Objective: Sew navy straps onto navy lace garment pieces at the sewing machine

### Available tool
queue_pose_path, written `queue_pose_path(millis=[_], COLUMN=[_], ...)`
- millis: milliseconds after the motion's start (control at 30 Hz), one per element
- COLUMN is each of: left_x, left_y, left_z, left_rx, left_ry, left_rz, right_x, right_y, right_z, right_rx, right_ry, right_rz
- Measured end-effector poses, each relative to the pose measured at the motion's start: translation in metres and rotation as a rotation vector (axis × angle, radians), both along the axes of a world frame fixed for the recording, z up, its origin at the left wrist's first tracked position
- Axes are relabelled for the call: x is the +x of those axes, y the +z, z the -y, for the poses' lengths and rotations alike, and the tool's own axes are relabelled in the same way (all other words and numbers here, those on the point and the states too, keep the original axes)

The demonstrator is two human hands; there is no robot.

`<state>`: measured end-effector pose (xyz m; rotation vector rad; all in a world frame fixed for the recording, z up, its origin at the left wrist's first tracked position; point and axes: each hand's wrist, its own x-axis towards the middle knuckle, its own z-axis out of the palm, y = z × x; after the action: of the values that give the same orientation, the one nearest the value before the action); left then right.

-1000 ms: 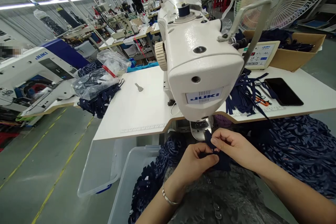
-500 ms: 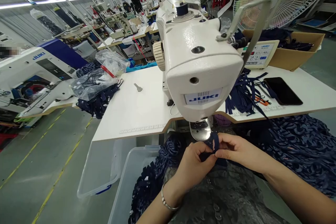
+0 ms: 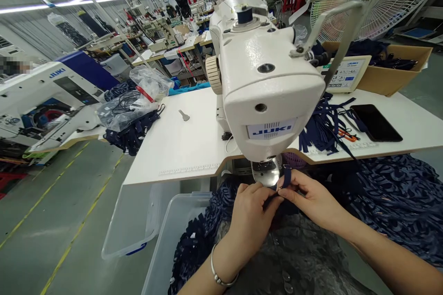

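A narrow navy strap point(image 3: 287, 176) stands up in a loop just in front of the sewing machine head point(image 3: 273, 97), with a small ring or slider at its top. My right hand point(image 3: 309, 196) is closed, pinching the strap between thumb and fingers. My left hand point(image 3: 252, 209) pinches the strap's lower part, its fingertips almost touching those of the right. The exact grip there is partly hidden by the fingers. Right behind the hands is the machine's shiny metal plate point(image 3: 266, 174).
Navy straps point(image 3: 320, 124), orange-handled snips point(image 3: 347, 135) and a phone point(image 3: 376, 122) lie on the white table point(image 3: 180, 147) at right. Navy patterned fabric point(image 3: 391, 198) is heaped below. A clear plastic bin point(image 3: 162, 239) stands at lower left; a cardboard box point(image 3: 398, 71) sits behind.
The strap has turned more upright, and its ringed end now shows above my right hand. My left hand has rolled over slightly, showing more of its back. The view has shifted a little.
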<state>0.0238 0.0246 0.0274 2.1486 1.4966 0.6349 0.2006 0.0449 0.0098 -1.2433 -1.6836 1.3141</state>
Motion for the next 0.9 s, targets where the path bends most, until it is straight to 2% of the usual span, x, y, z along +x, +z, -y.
queue_pose_path(millis=[67, 200, 233, 333, 400, 500, 600, 667, 767, 900], left_x=[-0.002, -0.008, -0.01, -0.014, -0.017, -0.02, -0.023, -0.023, -0.022, -0.018], left_y=[-0.003, -0.019, -0.024, -0.04, -0.049, -0.057, -0.058, -0.055, -0.052, -0.053], left_z=[-0.005, -0.008, -0.007, 0.0, 0.004, 0.005, 0.001, -0.001, -0.003, -0.004], left_rx=[0.136, 0.522, 0.609, 0.755, 0.753, 0.718, 0.678, 0.647, 0.614, 0.606], left_ry=[0.049, 0.158, 0.134, -0.074, -0.169, -0.184, -0.187, -0.187, -0.188, -0.16], left_rz=[-0.043, -0.132, -0.149, -0.219, -0.277, -0.33, -0.328, -0.323, -0.316, -0.31], right_x=[-0.005, -0.013, -0.015, -0.017, -0.017, -0.017, -0.018, -0.018, -0.015, -0.008], right_y=[-0.001, -0.009, -0.012, -0.017, -0.02, -0.022, -0.021, -0.019, -0.017, -0.017], right_z=[-0.005, -0.01, -0.01, -0.013, -0.016, -0.024, -0.031, -0.034, -0.041, -0.055], right_rx=[0.068, 0.209, 0.232, 0.252, 0.22, 0.101, -0.096, -0.171, -0.141, -0.002], right_ry=[-0.051, -0.119, -0.12, -0.144, -0.148, -0.133, -0.098, -0.087, -0.143, -0.148], right_rz=[0.05, 0.132, 0.14, 0.138, 0.108, -0.014, -0.201, -0.276, -0.255, -0.087])
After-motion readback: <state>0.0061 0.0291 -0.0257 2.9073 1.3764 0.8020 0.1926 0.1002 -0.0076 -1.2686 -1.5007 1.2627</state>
